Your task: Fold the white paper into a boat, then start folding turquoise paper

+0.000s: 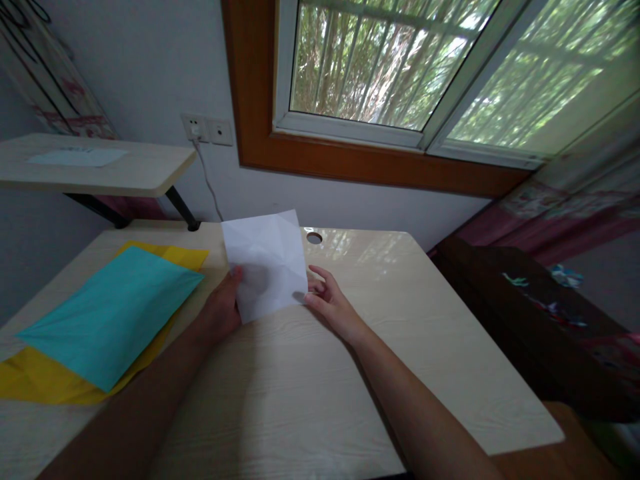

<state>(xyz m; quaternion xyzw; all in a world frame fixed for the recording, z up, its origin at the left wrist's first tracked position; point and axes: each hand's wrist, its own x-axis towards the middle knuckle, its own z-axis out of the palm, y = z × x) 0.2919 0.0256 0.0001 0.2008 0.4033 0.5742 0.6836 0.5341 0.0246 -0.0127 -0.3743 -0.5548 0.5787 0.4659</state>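
A white sheet of paper (270,260) with faint crease lines is held up over the desk, tilted toward me. My left hand (225,303) is closed on its left edge, thumb on the front and the other fingers hidden behind. At the lower right corner of the sheet is my right hand (327,297), its thumb and fingers apart and curved. The right fingertips are at the paper's edge; whether they press on it I cannot tell. Left of my hands, a turquoise sheet (115,310) lies over a yellow sheet (45,380).
The pale wooden desk (425,373) has a round cable hole (314,238) near its back edge. A raised shelf (150,167) on black legs bears a paper (77,157). Behind are a wall socket (195,127) with a cord and a window (370,67). Dark furniture (490,287) stands at right.
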